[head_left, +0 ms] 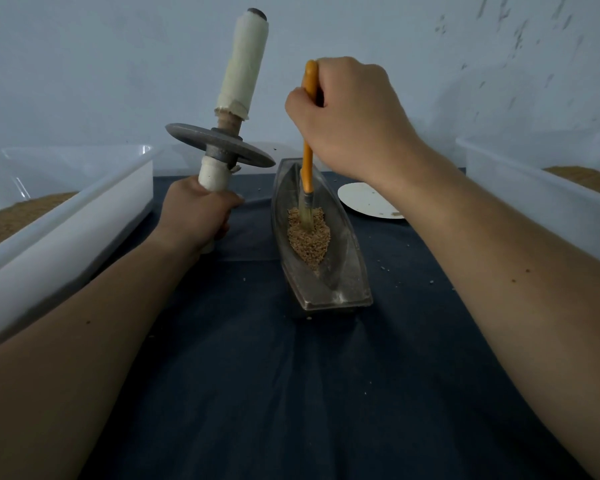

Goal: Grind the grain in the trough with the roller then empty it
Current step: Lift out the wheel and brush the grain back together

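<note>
Orange brush (307, 157) in grip of right hand (347, 119) touches grain (309, 237) in trough (345, 282); left hand (196, 211) clasps roller (220, 147).

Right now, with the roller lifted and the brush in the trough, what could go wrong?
The brush, gripped by the right hand, could flick grain out of the trough onto the cloth, where stray bits lie. The roller, held nearly upright by the left hand at its lower handle, looks top-heavy and might tip toward the trough.

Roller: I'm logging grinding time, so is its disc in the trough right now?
No, the left hand holds the roller upright beside the trough, its disc raised clear of it.
</note>
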Motion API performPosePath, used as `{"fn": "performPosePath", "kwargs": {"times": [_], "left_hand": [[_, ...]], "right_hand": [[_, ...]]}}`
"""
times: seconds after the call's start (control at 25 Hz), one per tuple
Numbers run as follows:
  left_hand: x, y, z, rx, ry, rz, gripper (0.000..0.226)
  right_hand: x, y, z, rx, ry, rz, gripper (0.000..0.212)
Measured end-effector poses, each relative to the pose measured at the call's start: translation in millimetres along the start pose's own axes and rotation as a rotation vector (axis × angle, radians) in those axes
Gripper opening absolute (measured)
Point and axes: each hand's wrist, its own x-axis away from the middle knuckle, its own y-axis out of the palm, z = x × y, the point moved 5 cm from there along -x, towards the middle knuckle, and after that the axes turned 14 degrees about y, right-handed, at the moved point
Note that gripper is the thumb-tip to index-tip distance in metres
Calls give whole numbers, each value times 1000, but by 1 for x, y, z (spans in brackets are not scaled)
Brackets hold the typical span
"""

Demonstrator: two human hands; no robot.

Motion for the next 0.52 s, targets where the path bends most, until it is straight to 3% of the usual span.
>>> {"fn": "performPosePath", "kwargs": {"times": [0.28, 0.44, 0.52], "left_hand": [[-2, 0, -3, -6, 13, 30, 20], [-3, 0, -5, 4, 12, 21, 22], [-5, 0, -7, -5, 10, 24, 23]], "right_hand": [[-11, -23, 12, -79, 65, -81, 32], [-18, -62, 41, -376, 120, 179, 30], [-7, -65, 65, -290, 86, 234, 31]]}}
